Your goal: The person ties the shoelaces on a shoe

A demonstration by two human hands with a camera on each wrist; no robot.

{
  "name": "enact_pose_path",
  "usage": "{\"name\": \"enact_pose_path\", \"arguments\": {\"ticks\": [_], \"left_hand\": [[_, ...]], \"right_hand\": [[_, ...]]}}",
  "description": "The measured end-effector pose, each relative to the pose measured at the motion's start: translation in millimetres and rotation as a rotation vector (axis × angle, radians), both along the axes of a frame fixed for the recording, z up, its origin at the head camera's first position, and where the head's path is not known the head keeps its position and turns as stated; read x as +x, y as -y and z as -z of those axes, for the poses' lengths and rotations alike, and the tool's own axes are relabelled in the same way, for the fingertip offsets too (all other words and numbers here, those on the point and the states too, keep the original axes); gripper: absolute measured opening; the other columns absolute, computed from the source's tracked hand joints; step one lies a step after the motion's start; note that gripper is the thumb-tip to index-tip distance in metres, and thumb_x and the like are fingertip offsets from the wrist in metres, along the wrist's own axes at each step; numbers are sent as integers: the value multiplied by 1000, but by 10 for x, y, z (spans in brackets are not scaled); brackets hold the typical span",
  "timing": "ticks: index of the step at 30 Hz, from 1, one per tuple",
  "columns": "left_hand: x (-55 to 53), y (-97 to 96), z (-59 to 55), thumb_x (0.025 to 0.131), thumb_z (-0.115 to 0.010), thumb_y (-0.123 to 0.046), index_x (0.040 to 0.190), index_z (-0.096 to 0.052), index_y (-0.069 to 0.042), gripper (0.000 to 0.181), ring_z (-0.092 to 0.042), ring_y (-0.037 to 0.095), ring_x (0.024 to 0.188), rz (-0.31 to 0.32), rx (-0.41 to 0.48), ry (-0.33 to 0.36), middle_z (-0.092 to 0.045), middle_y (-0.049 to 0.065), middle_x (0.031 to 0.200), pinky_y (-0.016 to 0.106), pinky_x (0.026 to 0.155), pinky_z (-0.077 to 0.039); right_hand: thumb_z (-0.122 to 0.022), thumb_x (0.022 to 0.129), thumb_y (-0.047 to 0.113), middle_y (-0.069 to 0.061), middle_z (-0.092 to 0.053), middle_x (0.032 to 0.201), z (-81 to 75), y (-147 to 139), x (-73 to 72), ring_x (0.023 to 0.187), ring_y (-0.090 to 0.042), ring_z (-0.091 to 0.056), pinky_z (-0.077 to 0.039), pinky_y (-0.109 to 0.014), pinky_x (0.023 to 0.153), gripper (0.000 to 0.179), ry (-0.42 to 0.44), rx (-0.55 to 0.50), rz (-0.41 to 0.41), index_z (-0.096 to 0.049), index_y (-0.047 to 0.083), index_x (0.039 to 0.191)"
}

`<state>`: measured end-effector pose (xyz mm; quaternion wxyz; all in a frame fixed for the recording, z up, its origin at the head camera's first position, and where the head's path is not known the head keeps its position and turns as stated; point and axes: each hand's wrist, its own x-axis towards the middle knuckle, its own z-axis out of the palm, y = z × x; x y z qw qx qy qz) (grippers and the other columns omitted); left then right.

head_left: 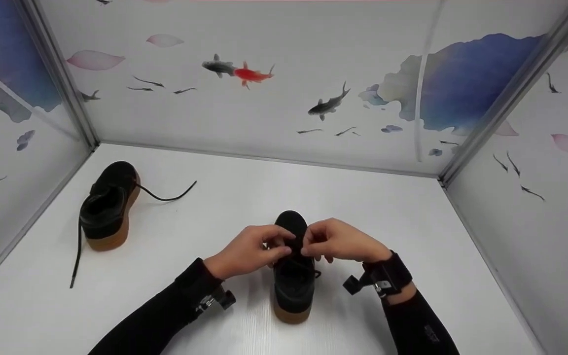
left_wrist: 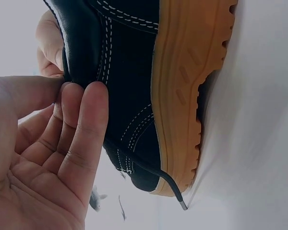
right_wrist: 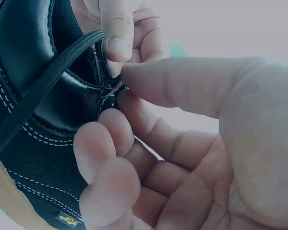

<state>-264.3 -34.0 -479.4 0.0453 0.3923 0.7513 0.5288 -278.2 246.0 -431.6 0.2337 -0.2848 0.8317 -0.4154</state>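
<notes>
A black shoe [head_left: 291, 291] with a tan sole and white stitching stands on the white table, toe pointing away. My left hand [head_left: 252, 249] is at its lacing, thumb and fingertips pinching the edge of the upper. From the other side my right hand [head_left: 345, 240] pinches at the eyelet edge with thumb and forefinger, on what looks like a bit of the shoelace [right_wrist: 53, 79]. That lace arcs over the shoe opening in the right wrist view. A metal-tipped lace end [left_wrist: 156, 172] hangs down the shoe's side. The fingers partly hide the eyelets.
A second black shoe [head_left: 104, 228] stands at the back left, its loose lace [head_left: 165, 199] trailing out on both sides. White panels [head_left: 264, 128] printed with fish enclose the table at the back and both sides.
</notes>
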Motion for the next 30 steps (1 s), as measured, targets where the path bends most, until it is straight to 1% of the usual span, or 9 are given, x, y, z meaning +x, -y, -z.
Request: {"name": "enact_pose_path", "arguments": {"ticks": [3, 7, 10, 13, 18, 20, 26, 30], "left_hand": [[-9, -10, -27, 107, -77, -9, 131, -77, -4, 25, -67, 9, 71, -3, -3, -5, -77, 5, 92, 25, 64, -60], [-21, -15, -49, 107, -76, -9, 131, -77, -4, 25, -66, 9, 72, 1, -5, -13, -77, 5, 93, 26, 64, -60], [-19, -13, -48, 107, -76, -9, 131, -77, -4, 25, -66, 9, 72, 6, -8, -13, -76, 5, 93, 26, 65, -60], [-10, -5, -41, 107, -76, -9, 133, -77, -5, 27, -66, 9, 70, 6, -18, -22, -75, 4, 91, 27, 64, -61], [7, 10, -38, 108, -76, -10, 142, -73, -6, 34, -65, 11, 70, 12, -36, -41, -71, 3, 87, 30, 62, -61], [15, 18, -47, 108, -75, -10, 144, -72, -7, 36, -65, 12, 70, 11, -40, -47, -71, 3, 87, 30, 62, -61], [31, 20, -48, 110, -73, -11, 141, -74, -8, 32, -65, 12, 68, 5, -44, -38, -72, 2, 88, 30, 63, -60], [47, -14, -38, 110, -73, -11, 141, -75, -8, 31, -65, 12, 69, 3, -61, -69, -72, 2, 91, 30, 64, -60]], "right_hand": [[-80, 103, 25, 0, -70, 82, -25, -13, -4, 76, -33, -65, -52, -26, 59, 11, -14, 18, 1, -78, 17, 95], [-81, 102, 26, -1, -71, 83, -54, -18, -8, 73, -22, -64, -54, -30, 60, 11, -31, 45, -5, -79, 19, 95], [-82, 102, 25, -6, -73, 85, -68, -11, 6, 71, -18, -62, -53, -30, 60, 9, -29, 55, -23, -80, 19, 95], [-83, 101, 26, -7, -76, 88, -79, 4, 31, 70, -17, -62, -52, -27, 60, 8, -22, 67, -37, -81, 20, 96], [-86, 99, 30, 3, -77, 88, -90, 36, 52, 72, -17, -62, -51, -26, 61, 13, -26, 97, -41, -83, 17, 99], [-87, 98, 31, 5, -77, 88, -93, 49, 49, 72, -17, -62, -51, -26, 61, 13, -34, 104, -42, -85, 18, 99], [-88, 97, 29, 9, -80, 92, -106, 71, 76, 75, -14, -64, -51, -27, 63, 3, -71, 135, -61, -86, 28, 99], [-89, 95, 30, 12, -80, 95, -123, 64, 126, 83, -12, -67, -54, -29, 69, 5, -96, 156, -72, -85, 30, 99]]}}
